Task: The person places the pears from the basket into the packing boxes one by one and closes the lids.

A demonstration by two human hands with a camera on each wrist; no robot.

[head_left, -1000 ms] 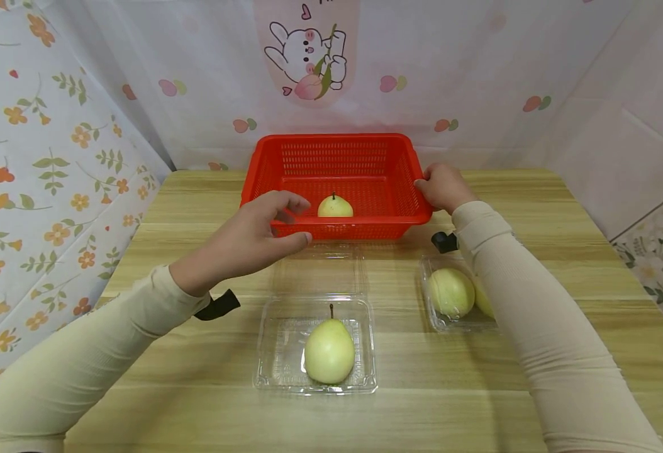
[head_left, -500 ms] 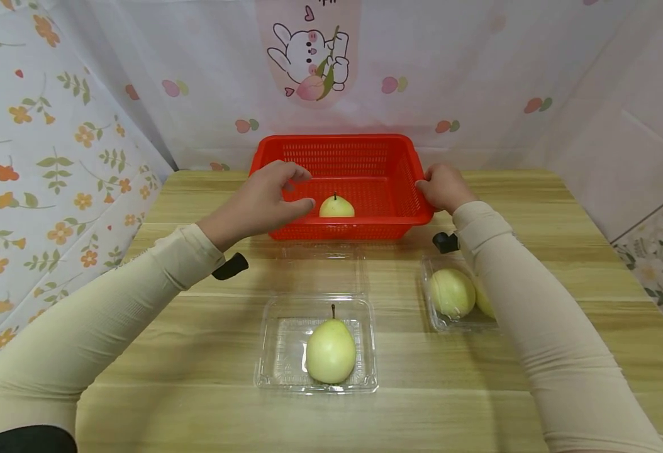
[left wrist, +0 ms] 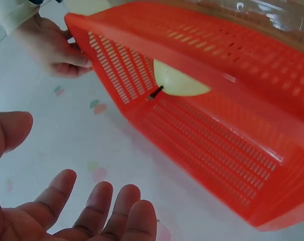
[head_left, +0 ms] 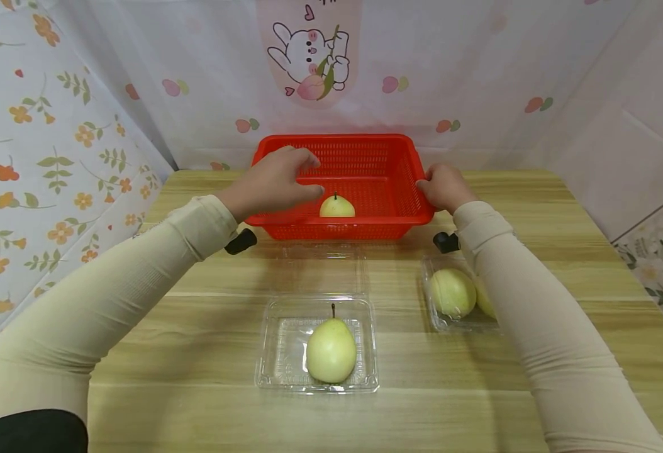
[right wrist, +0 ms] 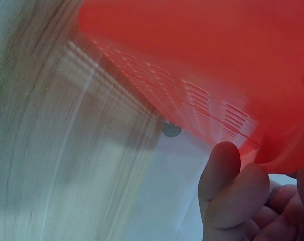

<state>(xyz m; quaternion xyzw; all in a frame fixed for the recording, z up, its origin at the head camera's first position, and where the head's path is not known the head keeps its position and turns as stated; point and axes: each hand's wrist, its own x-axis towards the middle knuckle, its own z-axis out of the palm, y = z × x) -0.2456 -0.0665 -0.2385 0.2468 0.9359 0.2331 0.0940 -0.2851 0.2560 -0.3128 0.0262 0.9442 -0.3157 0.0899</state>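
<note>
Over the left part of a red plastic basket (head_left: 360,189), my left hand (head_left: 275,181) hovers with thumb and fingers spread and nothing between them. In the left wrist view its fingertips (left wrist: 99,196) stand apart from the basket wall. A yellow-green pear (head_left: 337,207) with a dark stem lies in the basket by the front wall, just right of that hand. My right hand (head_left: 446,187) grips the basket's right rim; the right wrist view shows its curled fingers (right wrist: 240,193) at the rim. Closer to me, another pear (head_left: 331,352) sits in an open clear plastic box (head_left: 269,379).
On the right, a clear box (head_left: 436,322) holds pears (head_left: 452,293), partly hidden by my right sleeve (head_left: 541,327). The open box's lid (head_left: 314,270) lies flat toward the basket. Behind the wooden table (head_left: 195,352) hangs a patterned cloth (head_left: 207,75).
My left hand has moved forward and to the right, from the basket's front left corner to above its inside. The right hand keeps its hold on the rim, and the pears have not moved.
</note>
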